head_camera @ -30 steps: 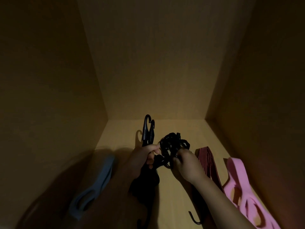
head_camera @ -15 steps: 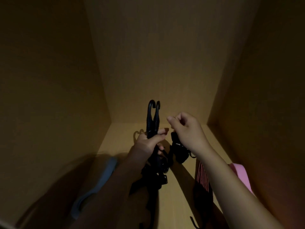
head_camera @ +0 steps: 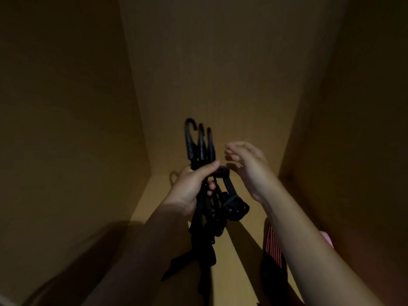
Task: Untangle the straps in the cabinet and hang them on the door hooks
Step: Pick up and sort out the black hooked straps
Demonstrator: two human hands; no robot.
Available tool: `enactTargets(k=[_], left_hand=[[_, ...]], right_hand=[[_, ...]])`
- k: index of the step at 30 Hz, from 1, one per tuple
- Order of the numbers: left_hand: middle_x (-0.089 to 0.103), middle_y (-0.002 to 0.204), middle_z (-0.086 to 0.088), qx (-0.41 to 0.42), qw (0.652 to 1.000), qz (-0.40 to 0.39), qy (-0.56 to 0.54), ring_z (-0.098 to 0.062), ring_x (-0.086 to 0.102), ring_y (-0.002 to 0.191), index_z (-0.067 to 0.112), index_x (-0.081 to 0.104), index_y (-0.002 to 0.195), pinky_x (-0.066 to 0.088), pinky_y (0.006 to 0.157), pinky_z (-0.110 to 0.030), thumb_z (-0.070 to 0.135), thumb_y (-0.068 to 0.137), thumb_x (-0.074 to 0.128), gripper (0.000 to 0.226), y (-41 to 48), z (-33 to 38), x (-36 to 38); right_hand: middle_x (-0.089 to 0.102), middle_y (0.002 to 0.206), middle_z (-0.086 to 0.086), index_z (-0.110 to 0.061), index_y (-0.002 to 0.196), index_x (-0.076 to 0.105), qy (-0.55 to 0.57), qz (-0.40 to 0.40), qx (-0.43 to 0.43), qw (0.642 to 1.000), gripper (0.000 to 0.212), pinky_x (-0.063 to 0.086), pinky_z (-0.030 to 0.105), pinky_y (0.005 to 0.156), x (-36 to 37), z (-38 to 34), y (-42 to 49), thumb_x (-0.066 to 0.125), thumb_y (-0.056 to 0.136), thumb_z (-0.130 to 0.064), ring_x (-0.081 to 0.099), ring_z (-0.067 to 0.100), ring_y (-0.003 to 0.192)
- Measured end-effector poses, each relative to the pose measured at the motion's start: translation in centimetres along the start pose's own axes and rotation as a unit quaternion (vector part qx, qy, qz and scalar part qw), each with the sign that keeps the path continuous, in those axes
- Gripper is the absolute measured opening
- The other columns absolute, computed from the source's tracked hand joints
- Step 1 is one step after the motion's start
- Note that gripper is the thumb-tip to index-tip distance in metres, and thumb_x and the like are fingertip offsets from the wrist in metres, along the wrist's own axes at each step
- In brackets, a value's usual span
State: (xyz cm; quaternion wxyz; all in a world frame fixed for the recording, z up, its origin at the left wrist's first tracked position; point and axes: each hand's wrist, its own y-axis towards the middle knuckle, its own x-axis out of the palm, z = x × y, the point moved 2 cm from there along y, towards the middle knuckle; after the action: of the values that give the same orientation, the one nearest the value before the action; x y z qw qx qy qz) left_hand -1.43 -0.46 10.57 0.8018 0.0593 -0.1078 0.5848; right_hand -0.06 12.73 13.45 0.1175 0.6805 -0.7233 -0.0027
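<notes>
Deep inside the dim wooden cabinet (head_camera: 209,74), the left hand (head_camera: 189,188) is raised with its forearm slanting up from below, fingers (head_camera: 207,167) and thumb clamped around a bundle of black straps (head_camera: 206,215). Three black hooks (head_camera: 198,142) stand upright just above those fingers, while the strap ends dangle below the fist toward the cabinet floor. The right hand (head_camera: 247,164) is lifted beside it, wrist bent, fingers loosely curled and parted; whether its thumb pinches the black loop (head_camera: 223,172) between the two hands I cannot tell. Under the right forearm lie one red striped strap (head_camera: 272,246) and one pink item (head_camera: 329,238), mostly hidden.
</notes>
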Motion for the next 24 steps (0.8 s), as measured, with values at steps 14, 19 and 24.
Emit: enactTargets(k=[14,19,24], left_hand=[[0.057,0.049,0.006,-0.031,0.974,0.028,-0.223,-0.003,0.054,0.042,0.009,0.054,0.129,0.049,0.054,-0.018,0.035,0.088,0.056,0.049,2.5,2.8,-2.3],[0.07,0.081,-0.007,-0.014,0.938,0.065,-0.34,-0.009,0.068,0.054,0.007,0.059,0.106,0.047,0.039,-0.015,0.028,0.09,0.055,0.027,2.9,3.4,-3.3],[0.07,0.078,-0.004,-0.019,0.949,0.078,-0.304,-0.007,0.066,0.053,0.011,0.059,0.094,0.047,0.039,-0.015,0.031,0.089,0.057,0.02,3.1,3.5,-4.6]], right_hand=[[0.061,0.094,-0.001,-0.024,0.112,0.05,-0.213,-0.194,0.048,0.957,0.039,0.049,0.021,0.074,-0.2,2.8,-3.0,0.071,0.079,-0.025,0.062,0.011,0.086],[0.064,0.093,-0.007,-0.024,0.101,0.058,-0.362,-0.261,0.091,0.89,0.034,0.051,0.018,0.075,-0.2,4.6,-3.5,0.072,0.075,-0.042,0.061,-0.006,0.083],[0.049,0.056,-0.008,-0.016,0.07,0.057,-0.221,-0.132,0.085,0.963,0.023,0.037,0.016,0.054,-0.8,4.2,-3.4,0.051,0.091,-0.01,0.047,0.003,0.049]])
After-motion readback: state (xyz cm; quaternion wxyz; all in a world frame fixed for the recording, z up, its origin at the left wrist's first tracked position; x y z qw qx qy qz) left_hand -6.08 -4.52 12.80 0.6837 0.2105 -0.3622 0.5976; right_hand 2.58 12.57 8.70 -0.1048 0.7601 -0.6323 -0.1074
